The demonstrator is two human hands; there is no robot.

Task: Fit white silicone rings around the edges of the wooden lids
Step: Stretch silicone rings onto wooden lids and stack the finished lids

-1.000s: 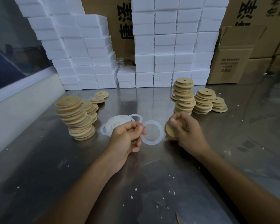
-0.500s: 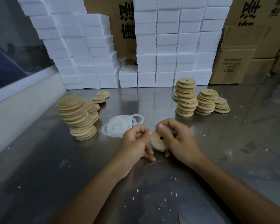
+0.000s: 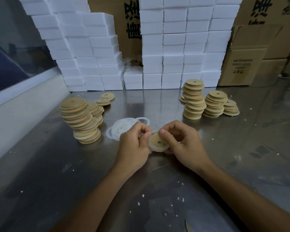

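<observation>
Both thumbs pinch at the top rim of the wooden lid [image 3: 158, 143]: left hand [image 3: 134, 144] and right hand [image 3: 182, 143] curl round it, just above the steel table [image 3: 57, 173]. A second ago the silicone ring [image 3: 150, 146] hung loose in the left hand; now it's stretched partway round the edge, so seating is underway. Spare rings [image 3: 122, 128] beside; finished stack [image 3: 81, 119] left, bare lids [image 3: 193, 101] right.

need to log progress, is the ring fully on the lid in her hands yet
Cannot tell. Both hands, left hand and right hand, grip the lid; fingers hide its top rim.
</observation>
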